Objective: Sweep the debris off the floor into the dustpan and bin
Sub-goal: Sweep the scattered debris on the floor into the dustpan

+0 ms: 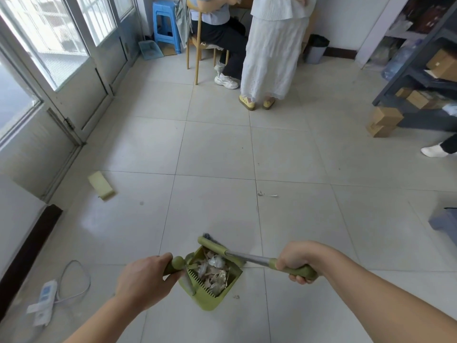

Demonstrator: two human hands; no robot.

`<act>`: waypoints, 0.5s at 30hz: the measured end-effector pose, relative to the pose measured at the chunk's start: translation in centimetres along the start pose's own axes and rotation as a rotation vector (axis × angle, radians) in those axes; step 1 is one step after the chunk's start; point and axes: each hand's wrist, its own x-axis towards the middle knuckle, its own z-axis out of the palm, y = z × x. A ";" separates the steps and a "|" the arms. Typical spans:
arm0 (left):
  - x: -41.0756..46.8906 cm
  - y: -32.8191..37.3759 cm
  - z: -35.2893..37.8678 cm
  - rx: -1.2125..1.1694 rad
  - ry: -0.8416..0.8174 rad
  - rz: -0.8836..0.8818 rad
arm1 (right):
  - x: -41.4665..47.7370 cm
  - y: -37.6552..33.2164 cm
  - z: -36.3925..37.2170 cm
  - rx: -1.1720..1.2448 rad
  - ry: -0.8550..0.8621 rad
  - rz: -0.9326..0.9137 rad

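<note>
My left hand (144, 280) grips the green handle of the dustpan (210, 297), which sits low over the tiled floor just in front of me. Paper scraps and crumpled debris (212, 269) fill the pan. My right hand (295, 262) grips the green handle of the broom (249, 259), whose head lies at the pan's far open edge. A few small scraps (267, 194) lie on the floor further ahead, and tiny crumbs (236, 297) sit right of the pan. A dark-lined grey bin (316, 49) stands by the far wall.
A yellow sponge block (101, 185) lies on the floor at left, a power strip with cable (45, 299) at near left. One person sits on a chair (196, 45), another stands beside; a foot (434, 150) enters at right. Shelving with boxes (385, 120) at right, blue stool (165, 23) and blue dustpan (149, 49) far left.
</note>
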 end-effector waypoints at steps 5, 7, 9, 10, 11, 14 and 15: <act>0.7 1.2 -0.3 -0.025 0.013 -0.005 | -0.1 2.0 -1.2 0.003 -0.023 0.006; 1.0 1.7 -0.5 -0.017 0.011 -0.008 | 0.0 2.6 -1.7 0.006 -0.021 -0.008; 1.3 2.4 -0.7 0.001 0.009 -0.010 | 0.0 3.1 -2.2 0.024 -0.026 -0.009; 1.5 2.8 -0.7 0.004 0.011 -0.008 | 0.0 3.3 -2.4 0.029 -0.030 -0.011; 1.6 3.2 -0.8 0.007 0.016 -0.006 | 0.0 3.5 -2.6 0.030 -0.032 -0.013; 2.3 4.4 -1.2 0.038 0.037 0.002 | 0.2 4.2 -3.3 0.037 -0.032 -0.027; 2.6 4.8 -1.4 0.051 0.043 0.006 | 0.2 4.5 -3.5 0.042 -0.031 -0.033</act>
